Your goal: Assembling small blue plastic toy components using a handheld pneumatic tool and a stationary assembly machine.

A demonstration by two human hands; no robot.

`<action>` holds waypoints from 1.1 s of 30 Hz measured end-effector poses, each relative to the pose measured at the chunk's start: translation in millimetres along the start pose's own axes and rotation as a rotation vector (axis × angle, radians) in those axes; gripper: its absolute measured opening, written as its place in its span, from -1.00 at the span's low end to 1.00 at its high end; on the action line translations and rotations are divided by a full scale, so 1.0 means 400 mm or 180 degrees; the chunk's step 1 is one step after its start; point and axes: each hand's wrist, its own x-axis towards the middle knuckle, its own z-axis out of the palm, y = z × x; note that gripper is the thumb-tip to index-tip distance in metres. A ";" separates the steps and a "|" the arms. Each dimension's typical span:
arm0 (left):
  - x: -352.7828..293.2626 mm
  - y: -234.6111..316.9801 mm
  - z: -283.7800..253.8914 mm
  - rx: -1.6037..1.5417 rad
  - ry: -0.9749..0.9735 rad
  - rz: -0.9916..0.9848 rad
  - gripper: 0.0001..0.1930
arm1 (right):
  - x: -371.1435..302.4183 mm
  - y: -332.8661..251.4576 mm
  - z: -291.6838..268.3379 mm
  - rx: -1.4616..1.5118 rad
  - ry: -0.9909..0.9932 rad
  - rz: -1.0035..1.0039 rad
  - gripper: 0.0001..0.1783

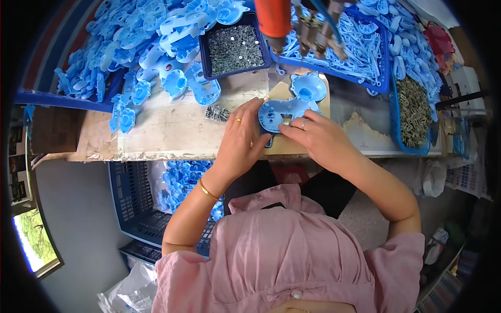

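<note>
A light blue plastic shell [284, 109] with two rounded ends lies open side up on a tan board [319, 86] at the table's front. My left hand [241, 133] grips its left end, with the thumb and fingers along the rim. My right hand [315, 134] closes on its near right side, the fingertips pressed to the edge. A small darker blue piece [269, 140] sticks out below the shell by my left thumb; most of it is hidden. Beside my left fingers is a small heap of dark metal bits [216, 113].
An orange tool [275, 23] and metal fittings [311, 32] hang over the table. Behind are a dark tray [207, 65] of small screws, a blue bin [387, 52] of thin blue parts and piled blue shells [180, 28]. A blue basket [395, 122] holds metal clips.
</note>
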 end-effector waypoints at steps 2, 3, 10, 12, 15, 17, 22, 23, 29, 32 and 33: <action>-0.001 0.000 0.000 0.0023 0.0019 -0.0003 -0.25 | 0.006 0.024 -0.001 0.0144 -0.0189 -0.0033 -0.60; -0.002 -0.002 0.003 0.0043 0.0029 -0.0021 -0.27 | 0.009 0.033 -0.001 0.0294 -0.0376 -0.0080 -0.60; -0.002 0.007 0.015 0.0062 0.0013 -0.0205 -0.31 | -0.004 -0.008 0.014 -0.0310 -0.0122 0.0119 -0.61; -0.003 0.006 0.017 0.0046 0.0024 -0.0154 -0.31 | -0.008 0.008 0.010 0.0005 -0.0073 0.0055 -0.61; -0.003 0.009 0.008 0.0097 0.0012 -0.0091 -0.31 | -0.005 0.029 0.007 0.0389 -0.0078 -0.0015 -0.64; -0.001 0.013 0.001 0.0221 -0.0016 -0.0111 -0.34 | -0.018 0.063 -0.011 0.0525 0.0367 0.0120 -0.66; 0.004 0.045 -0.030 0.0262 0.0135 -0.0141 -0.35 | -0.079 0.220 -0.115 -0.0181 0.1320 0.1167 -0.81; 0.008 0.051 -0.032 0.0269 0.0116 -0.0108 -0.35 | -0.095 0.252 -0.122 -0.0378 0.1300 0.1317 -0.83; 0.030 0.065 -0.015 0.0330 0.0064 0.0035 -0.39 | -0.116 0.355 -0.133 -0.0265 0.1990 0.1501 -0.88; 0.035 0.075 -0.012 0.0286 0.0110 0.0080 -0.41 | -0.137 0.422 -0.182 0.0421 0.2371 0.2275 -0.80; 0.041 0.079 -0.011 0.0261 0.0166 0.0098 -0.42 | -0.145 0.449 -0.196 0.1166 0.2701 0.2458 -0.77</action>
